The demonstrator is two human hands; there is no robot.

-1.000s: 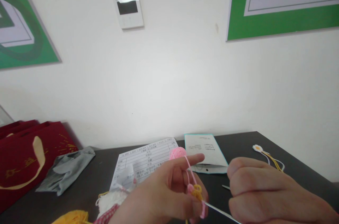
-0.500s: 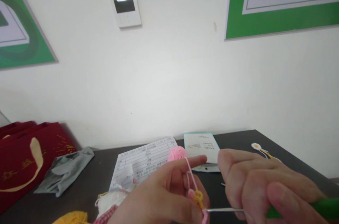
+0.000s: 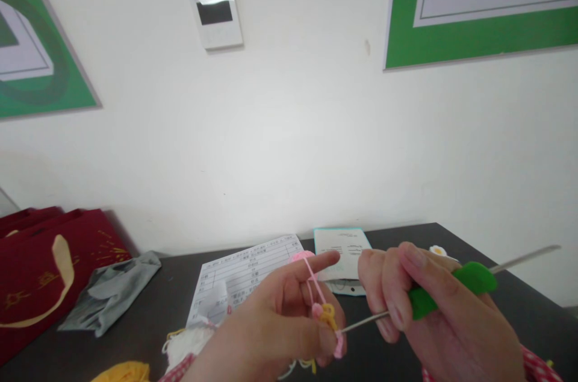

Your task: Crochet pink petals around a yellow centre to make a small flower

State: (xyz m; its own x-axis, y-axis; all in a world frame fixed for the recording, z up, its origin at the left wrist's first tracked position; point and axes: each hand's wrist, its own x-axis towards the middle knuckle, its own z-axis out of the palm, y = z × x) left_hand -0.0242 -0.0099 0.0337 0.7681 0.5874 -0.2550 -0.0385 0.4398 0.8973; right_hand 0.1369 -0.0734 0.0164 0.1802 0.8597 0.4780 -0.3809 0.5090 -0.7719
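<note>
My left hand (image 3: 275,322) pinches a small pink crochet piece (image 3: 338,346) between thumb and fingers. A yellow stitch marker (image 3: 329,313) sits at its top. Pink yarn (image 3: 315,278) runs from the piece up over my raised index finger. My right hand (image 3: 433,309) grips a crochet hook (image 3: 427,300) by its green handle; the metal shaft points left, and its tip meets the pink piece. Whether the tip is inside a stitch I cannot tell. Behind my left hand the pink yarn ball (image 3: 301,256) is mostly hidden.
On the dark table (image 3: 149,297) lie a printed sheet (image 3: 244,270), a white card (image 3: 341,243), white yarn (image 3: 185,346), yellow yarn (image 3: 121,372) and a grey cloth (image 3: 112,291). Red gift bags (image 3: 49,273) stand left. A daisy piece (image 3: 437,250) lies behind my right hand.
My right hand has turned palm upward, tilting the hook so its rear end rises to the right. My left hand, with the crochet piece, has shifted slightly left and up.
</note>
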